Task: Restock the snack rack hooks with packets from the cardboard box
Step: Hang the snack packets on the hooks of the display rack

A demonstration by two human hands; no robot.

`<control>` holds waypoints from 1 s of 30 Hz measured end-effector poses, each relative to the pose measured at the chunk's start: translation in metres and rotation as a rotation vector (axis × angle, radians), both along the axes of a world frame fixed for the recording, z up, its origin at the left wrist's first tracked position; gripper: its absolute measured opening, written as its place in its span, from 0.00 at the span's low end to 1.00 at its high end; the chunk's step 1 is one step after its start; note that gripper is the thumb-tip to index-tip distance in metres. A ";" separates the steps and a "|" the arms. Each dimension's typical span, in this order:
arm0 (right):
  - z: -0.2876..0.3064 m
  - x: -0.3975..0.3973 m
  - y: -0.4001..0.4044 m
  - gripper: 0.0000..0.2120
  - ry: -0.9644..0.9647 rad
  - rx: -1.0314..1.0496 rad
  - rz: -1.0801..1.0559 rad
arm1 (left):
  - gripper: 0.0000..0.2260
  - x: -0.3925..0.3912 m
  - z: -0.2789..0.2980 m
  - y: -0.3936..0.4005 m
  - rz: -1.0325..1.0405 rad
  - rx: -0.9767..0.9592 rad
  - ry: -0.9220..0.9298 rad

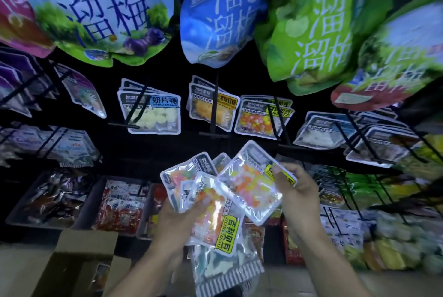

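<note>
My left hand grips a fanned stack of candy packets, clear pouches with orange, pink and yellow sweets and yellow labels. My right hand pinches the top packet at its yellow-labelled corner, thumb on top. Straight above, a rack hook carries matching packets of coloured sweets. The open cardboard box stands at the lower left with a packet showing inside.
Neighbouring hooks carry white-sweet packets and yellow-sweet packets. Large blue and green plum bags hang overhead. Grey bins of wrapped snacks line the shelf below. More hooks of packets fill the right side.
</note>
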State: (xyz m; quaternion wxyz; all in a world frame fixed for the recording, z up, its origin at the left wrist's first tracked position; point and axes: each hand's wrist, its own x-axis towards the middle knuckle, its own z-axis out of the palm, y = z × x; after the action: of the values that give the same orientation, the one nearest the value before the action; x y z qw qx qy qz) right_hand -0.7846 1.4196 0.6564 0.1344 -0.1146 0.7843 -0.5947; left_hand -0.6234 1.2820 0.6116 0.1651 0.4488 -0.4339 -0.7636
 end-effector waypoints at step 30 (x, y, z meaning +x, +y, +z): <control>0.033 -0.042 -0.012 0.11 0.161 0.021 0.015 | 0.31 0.045 -0.020 -0.008 0.054 0.052 -0.024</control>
State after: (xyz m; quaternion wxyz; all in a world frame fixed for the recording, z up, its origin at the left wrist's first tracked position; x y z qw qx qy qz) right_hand -0.8267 1.4073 0.6895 0.0763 -0.1666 0.7978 -0.5744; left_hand -0.5780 1.2741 0.5919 0.1687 0.4736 -0.4036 -0.7644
